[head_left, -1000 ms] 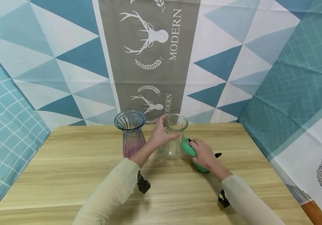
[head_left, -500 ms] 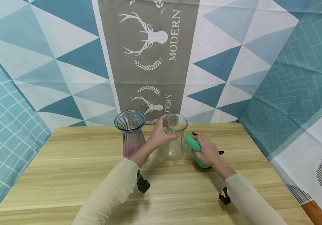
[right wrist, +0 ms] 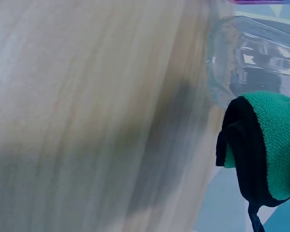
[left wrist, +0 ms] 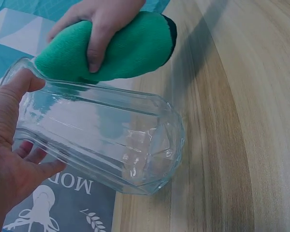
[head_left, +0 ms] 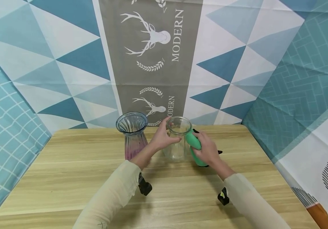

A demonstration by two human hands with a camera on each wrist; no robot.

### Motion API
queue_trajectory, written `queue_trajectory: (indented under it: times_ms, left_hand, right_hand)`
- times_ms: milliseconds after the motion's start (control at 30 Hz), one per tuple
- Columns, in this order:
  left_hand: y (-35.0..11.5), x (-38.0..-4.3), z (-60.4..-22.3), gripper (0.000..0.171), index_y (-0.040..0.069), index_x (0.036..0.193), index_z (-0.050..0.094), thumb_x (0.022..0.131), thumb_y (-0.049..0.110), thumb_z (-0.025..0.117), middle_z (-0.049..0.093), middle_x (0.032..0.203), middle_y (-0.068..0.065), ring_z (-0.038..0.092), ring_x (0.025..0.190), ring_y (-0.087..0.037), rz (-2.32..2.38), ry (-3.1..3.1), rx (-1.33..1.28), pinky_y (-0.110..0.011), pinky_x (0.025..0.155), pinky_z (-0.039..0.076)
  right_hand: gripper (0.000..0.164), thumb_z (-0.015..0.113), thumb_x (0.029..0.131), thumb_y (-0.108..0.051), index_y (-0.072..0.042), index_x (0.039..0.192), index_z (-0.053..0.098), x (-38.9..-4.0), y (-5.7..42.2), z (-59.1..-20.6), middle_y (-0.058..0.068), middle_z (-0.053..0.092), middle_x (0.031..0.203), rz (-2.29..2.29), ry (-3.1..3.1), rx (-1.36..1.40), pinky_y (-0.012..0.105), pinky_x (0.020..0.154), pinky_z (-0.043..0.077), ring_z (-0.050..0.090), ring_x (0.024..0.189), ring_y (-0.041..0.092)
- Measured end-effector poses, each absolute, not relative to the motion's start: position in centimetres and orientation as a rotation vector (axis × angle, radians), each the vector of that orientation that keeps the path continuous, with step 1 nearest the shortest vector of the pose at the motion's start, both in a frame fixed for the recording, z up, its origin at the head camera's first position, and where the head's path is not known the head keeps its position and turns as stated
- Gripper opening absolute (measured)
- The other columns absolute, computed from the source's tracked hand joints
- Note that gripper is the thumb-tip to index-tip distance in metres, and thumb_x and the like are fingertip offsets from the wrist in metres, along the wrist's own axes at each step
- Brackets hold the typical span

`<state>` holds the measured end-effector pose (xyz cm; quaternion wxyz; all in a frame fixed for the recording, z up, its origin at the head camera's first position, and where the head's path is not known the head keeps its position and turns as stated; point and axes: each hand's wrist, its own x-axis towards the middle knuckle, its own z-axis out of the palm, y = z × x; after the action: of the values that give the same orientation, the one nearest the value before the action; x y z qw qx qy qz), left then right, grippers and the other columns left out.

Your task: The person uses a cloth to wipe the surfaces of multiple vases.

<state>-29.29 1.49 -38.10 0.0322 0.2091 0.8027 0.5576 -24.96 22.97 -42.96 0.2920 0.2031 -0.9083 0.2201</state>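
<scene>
A clear glass vase point(head_left: 176, 149) with a flared rim stands upright toward the back of the table. My left hand point(head_left: 163, 137) grips it around the neck, thumb on the near side and fingers behind. My right hand point(head_left: 207, 149) holds a folded green cleaning cloth point(left wrist: 121, 48) with black edging, gripped around its middle. In the left wrist view the cloth lies along the vase's side, right at the neck and rim. The right wrist view shows the cloth's black-edged end point(right wrist: 246, 159) beside the vase's lower body; most of the right hand is out of that view.
A second ribbed glass vase point(head_left: 135, 140), blue at the top and pink below, stands just left of the left hand. The wooden table point(head_left: 66, 184) ends at a patterned cloth backdrop point(head_left: 152, 73) close behind both vases.
The right hand with the cloth first drew back right from the vase, then came in left against its upper side. The left hand keeps its grip on the neck.
</scene>
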Motion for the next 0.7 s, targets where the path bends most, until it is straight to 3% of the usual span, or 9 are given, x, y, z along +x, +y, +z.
queue_trajectory:
  times_ms: [233, 533, 700]
  left_hand:
    - [1.4, -29.3, -37.9, 0.098, 0.008, 0.149, 0.016, 0.072, 0.013, 0.077, 0.045, 0.132, -0.015, 0.043, 0.125, -0.032, 1.753, 2.47, 0.646, -0.045, 0.102, 0.044]
    - [1.6, -29.0, -38.0, 0.099, 0.012, 0.149, 0.015, 0.072, 0.013, 0.077, 0.044, 0.134, -0.015, 0.042, 0.128, -0.033, 1.754, 2.482, 0.63, -0.045, 0.102, 0.043]
    - [1.7, -28.8, -38.1, 0.102, 0.013, 0.149, 0.014, 0.072, 0.023, 0.08, 0.043, 0.137, -0.016, 0.04, 0.13, -0.034, 1.707, 2.521, 0.636, -0.049, 0.101, 0.043]
  right_hand:
    - [0.044, 0.071, 0.079, -0.016, -0.01, 0.121, 0.056, -24.7, 23.4, -43.9, 0.013, 0.058, 0.114, 0.47, -2.593, 0.544, 0.048, 0.068, 0.053, 0.059, 0.097, 0.03]
    - [0.054, 0.07, 0.079, -0.018, -0.014, 0.128, 0.05, -24.0, 24.3, -45.3, 0.013, 0.053, 0.127, 0.157, -2.888, 0.578, 0.047, 0.078, 0.052, 0.056, 0.11, 0.03]
    - [0.051, 0.069, 0.079, -0.016, -0.012, 0.127, 0.052, -23.8, 24.7, -44.8, 0.014, 0.054, 0.125, 0.316, -2.799, 0.492, 0.048, 0.075, 0.053, 0.056, 0.108, 0.031]
